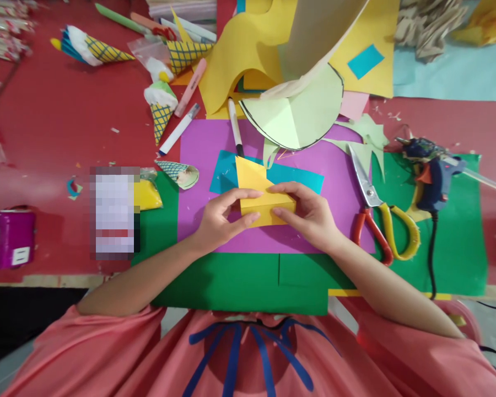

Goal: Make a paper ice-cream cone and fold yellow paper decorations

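Between both hands I hold a folded piece of yellow paper (268,203); one corner of it points up and away from me. My left hand (227,212) pinches its left side, thumb in front and fingers behind the fold. On the other side my right hand (308,212) grips it the same way. Under the hands lie a blue paper strip (301,183) and a purple sheet (206,234). A white marker with a dark cap (235,124) rests just beyond the yellow paper. Beyond that stands a pale green half-round paper piece (310,116) with a black edge.
Large scissors (370,193) with red and yellow handles lie at my right, beside a blue glue gun (434,182) with a cord. Paper ice-cream cones (162,113), markers (179,129) and a small cone (179,173) sit at the left. A green sheet (240,281) covers the near edge.
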A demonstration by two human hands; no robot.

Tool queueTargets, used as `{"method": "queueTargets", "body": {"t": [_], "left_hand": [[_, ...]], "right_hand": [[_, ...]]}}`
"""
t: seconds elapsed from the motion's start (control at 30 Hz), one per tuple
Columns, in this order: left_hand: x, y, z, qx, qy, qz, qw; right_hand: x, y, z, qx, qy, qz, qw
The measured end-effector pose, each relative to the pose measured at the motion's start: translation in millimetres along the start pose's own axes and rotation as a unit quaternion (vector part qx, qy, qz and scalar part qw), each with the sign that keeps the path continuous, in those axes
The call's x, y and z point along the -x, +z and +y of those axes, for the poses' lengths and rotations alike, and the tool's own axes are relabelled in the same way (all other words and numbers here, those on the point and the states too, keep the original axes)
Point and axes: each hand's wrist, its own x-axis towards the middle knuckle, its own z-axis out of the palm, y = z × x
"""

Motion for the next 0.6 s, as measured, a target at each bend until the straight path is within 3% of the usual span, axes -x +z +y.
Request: {"method": "queueTargets", "body": {"t": [0.17, 0.5, 0.6], "left_hand": [[-1, 0.1, -2, -0.001, 0.033, -0.032, 0.999], [2, -2.8, 5, -0.010, 0.042, -0.014, 0.999], [4, -5.6, 9, -0.064, 0.080, -0.006, 0.995]], "right_hand": [[0, 0, -2, -0.043, -0.004, 0.002, 0.999], [0, 2, -5, -0.052, -0.046, 0.104, 0.992], [0, 2, -8, -0.056, -0.045, 0.116, 0.991]]}}
